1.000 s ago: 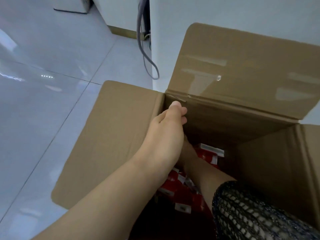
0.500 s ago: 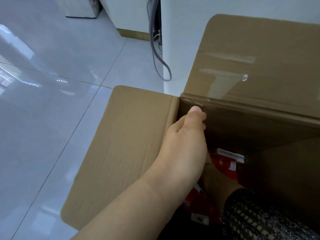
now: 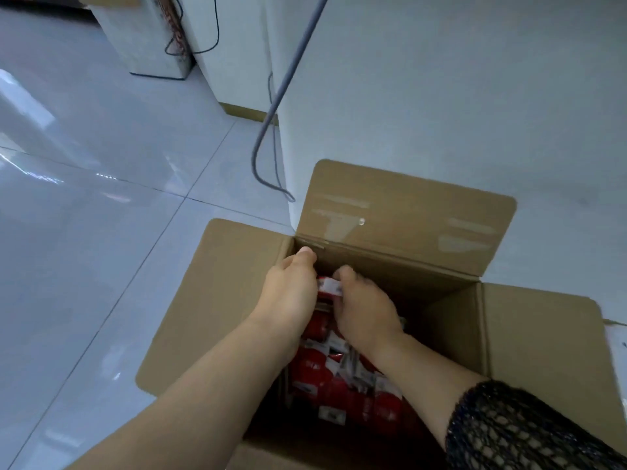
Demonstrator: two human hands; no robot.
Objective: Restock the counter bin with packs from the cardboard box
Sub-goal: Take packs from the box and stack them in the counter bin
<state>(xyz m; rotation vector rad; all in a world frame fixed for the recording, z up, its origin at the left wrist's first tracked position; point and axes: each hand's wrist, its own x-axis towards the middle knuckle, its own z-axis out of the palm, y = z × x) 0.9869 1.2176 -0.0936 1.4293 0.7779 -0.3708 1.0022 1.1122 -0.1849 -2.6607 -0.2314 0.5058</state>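
The brown cardboard box point(image 3: 451, 334) stands upright on the floor with its flaps open: the far flap upright, the left and right flaps spread outward. Inside, small red packs with white labels point(image 3: 315, 371) lie jumbled at mixed angles, heaped toward the left wall. The topmost pack's white tab point(image 3: 329, 287) is near the far left corner.

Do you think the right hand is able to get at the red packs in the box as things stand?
Probably yes: the cardboard box is open, and the right hand is inside, touching the red packs.
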